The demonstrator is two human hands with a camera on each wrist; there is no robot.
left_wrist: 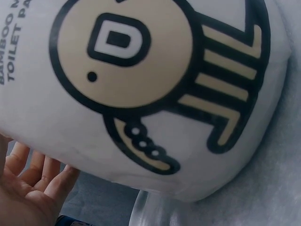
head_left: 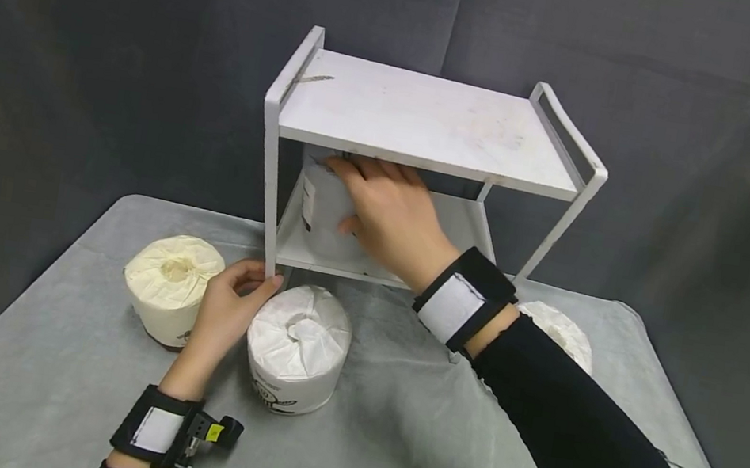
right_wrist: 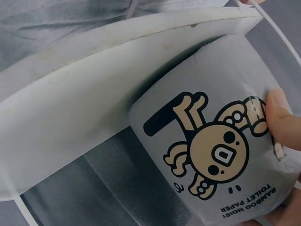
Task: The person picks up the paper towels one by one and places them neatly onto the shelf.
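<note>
My right hand (head_left: 395,217) reaches in under the top board of a small white two-tier rack (head_left: 420,116). It grips a wrapped toilet paper roll (head_left: 330,216) on the left part of the lower shelf; in the right wrist view the roll (right_wrist: 211,132) shows a printed cartoon figure, with the thumb on its side. My left hand (head_left: 228,309) pinches the foot of the rack's front left leg between thumb and fingers. Just right of that hand a white-wrapped roll (head_left: 297,347) stands upright on the table, and its print fills much of the left wrist view.
A pale yellow wrapped roll (head_left: 173,286) stands left of the left hand. Behind the right forearm another white roll (head_left: 559,332) is partly hidden. A grey cloth covers the table (head_left: 61,366), and a dark curtain (head_left: 119,54) hangs behind it.
</note>
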